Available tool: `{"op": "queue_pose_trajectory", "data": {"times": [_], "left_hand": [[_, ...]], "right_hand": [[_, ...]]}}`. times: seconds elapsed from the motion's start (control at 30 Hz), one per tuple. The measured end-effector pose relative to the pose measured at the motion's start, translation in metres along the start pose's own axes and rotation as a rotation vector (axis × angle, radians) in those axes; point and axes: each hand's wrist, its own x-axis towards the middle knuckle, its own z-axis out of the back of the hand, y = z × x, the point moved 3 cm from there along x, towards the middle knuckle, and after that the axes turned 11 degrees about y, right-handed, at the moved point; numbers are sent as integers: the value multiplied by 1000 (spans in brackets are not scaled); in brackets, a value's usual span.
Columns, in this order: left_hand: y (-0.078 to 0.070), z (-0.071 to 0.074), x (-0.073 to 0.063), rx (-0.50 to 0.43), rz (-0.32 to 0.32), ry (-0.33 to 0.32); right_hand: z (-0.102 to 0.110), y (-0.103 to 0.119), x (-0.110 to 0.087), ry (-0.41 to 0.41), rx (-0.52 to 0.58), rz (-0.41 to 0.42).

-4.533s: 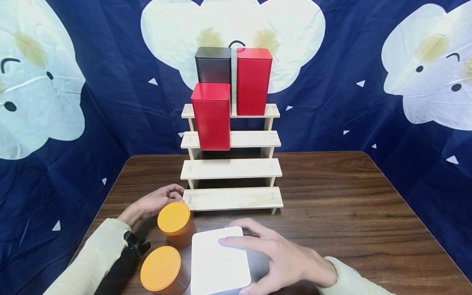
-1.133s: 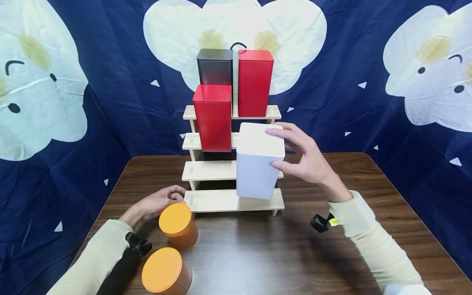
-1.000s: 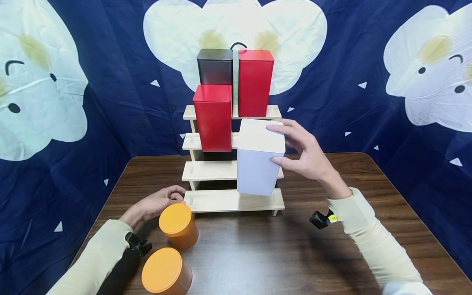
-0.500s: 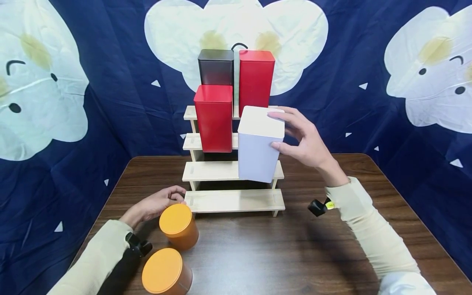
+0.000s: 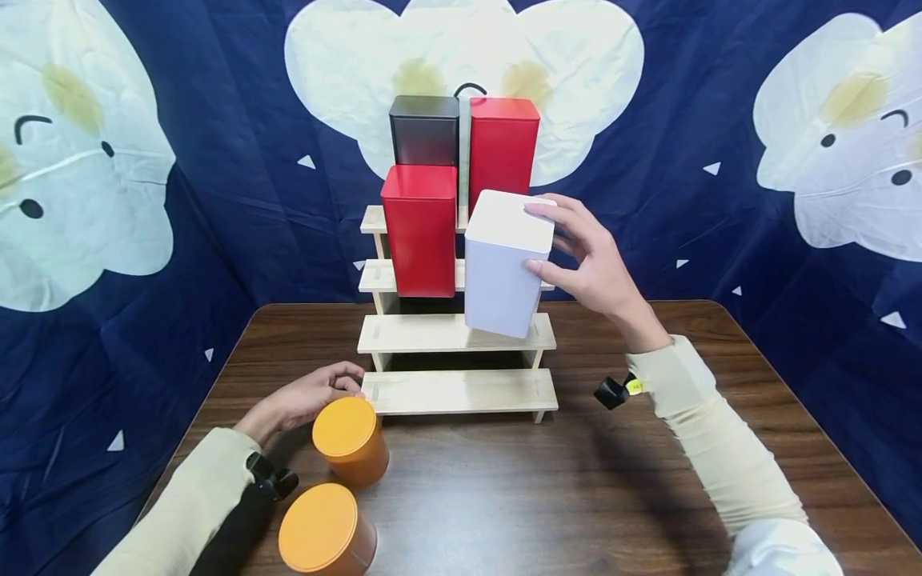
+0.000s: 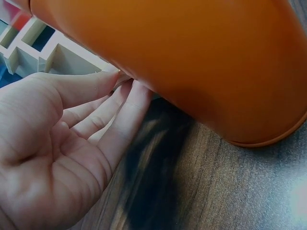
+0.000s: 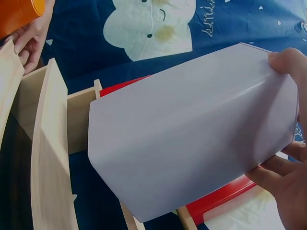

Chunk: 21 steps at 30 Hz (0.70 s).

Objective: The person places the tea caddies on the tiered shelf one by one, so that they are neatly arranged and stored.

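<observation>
My right hand grips a white square canister near its lid, thumb on the front side and forefinger across the top edge. The canister hangs slightly tilted in front of the right half of a four-step wooden display stand, overlapping the second step from the top. In the right wrist view its long pale side lies across the stand's boards. My left hand pinches the left end of the lowest step, fingertips partly hidden behind an orange round canister.
A red canister stands on the left of the second step. Behind it on the top step are a black canister and another red one. A second orange canister stands at the table's front left.
My right hand has lifted the white canister from the table beside the orange ones, carrying it forward and up past the lower steps. My left hand stays at the stand's end.
</observation>
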Motion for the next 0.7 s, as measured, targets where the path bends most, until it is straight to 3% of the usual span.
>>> {"op": "queue_pose_trajectory", "data": {"times": [0.27, 0.5, 0.7], "left_hand": [[-1, -1, 0, -2, -2, -1], [-1, 0, 0, 4, 2, 0], [1, 1, 0, 4, 7, 3]], "right_hand": [[0, -9, 4, -21, 17, -12], [5, -39, 7, -32, 31, -41], [7, -47, 12, -21, 65, -68]]}}
